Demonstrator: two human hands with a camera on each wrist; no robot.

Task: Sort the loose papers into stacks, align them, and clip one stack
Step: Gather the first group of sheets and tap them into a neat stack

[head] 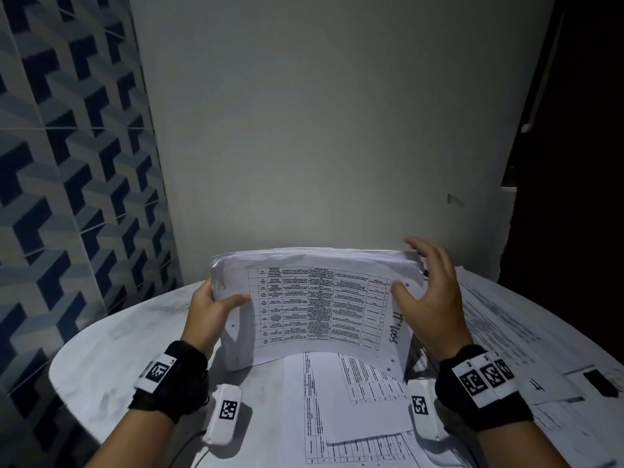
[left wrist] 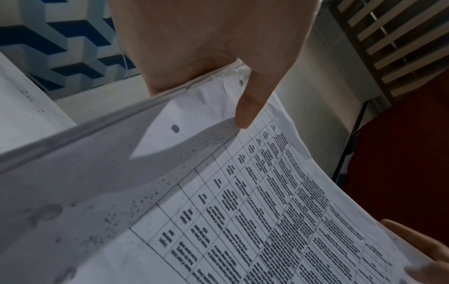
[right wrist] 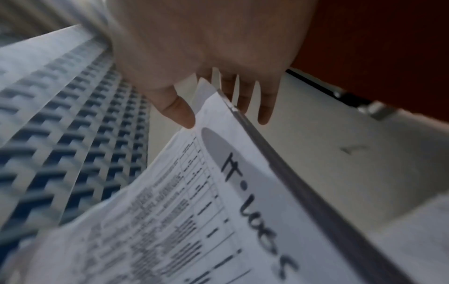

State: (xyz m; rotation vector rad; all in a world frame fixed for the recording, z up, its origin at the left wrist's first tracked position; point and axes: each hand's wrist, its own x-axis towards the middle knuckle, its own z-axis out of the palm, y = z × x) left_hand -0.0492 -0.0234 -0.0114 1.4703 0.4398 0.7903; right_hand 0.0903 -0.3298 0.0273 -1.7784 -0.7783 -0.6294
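- A stack of printed papers (head: 314,305) stands on edge on the round table (head: 111,349), over loose sheets (head: 354,400).
- The left hand (head: 209,309) pinches one side; the right hand (head: 429,292), fingers spread, flanks the other.
- Aligning is under way, apparently; next, tapping the edges square.

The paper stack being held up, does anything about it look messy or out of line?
Yes. The stack stands on edge on the table, gripped by the left hand, the right hand open beside it. Its sheets are uneven: top edges staggered, the corner by the left thumb crumpled.
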